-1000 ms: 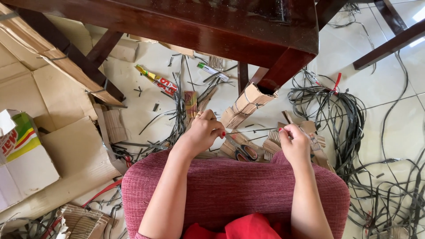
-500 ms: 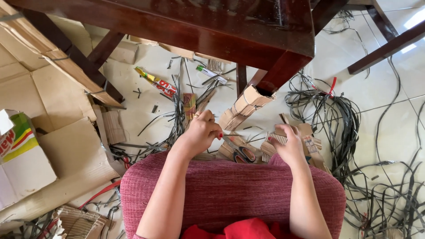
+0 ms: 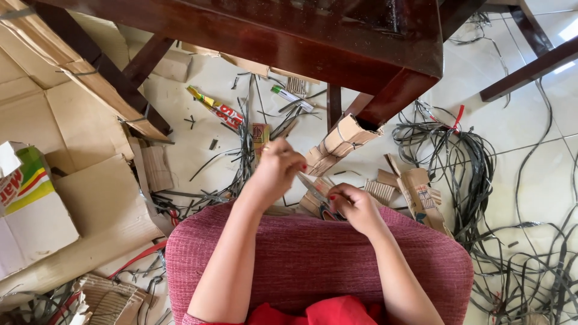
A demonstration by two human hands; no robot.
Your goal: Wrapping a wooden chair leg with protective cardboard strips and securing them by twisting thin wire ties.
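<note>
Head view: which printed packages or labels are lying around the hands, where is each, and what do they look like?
Printed white carton with green, yellow and red bands: far left, boxy.
Long flattened yellow-and-red wrapper: floor under the table, slanted.
Small tan printed card: floor just beyond the left hand, upright rectangle.
Brown cardboard piece with dark printing: right of the right hand.

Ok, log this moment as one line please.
left hand: raised, fingers curled, contents unclear | right hand: on scissors | cardboard pieces and dark straps on floor
</note>
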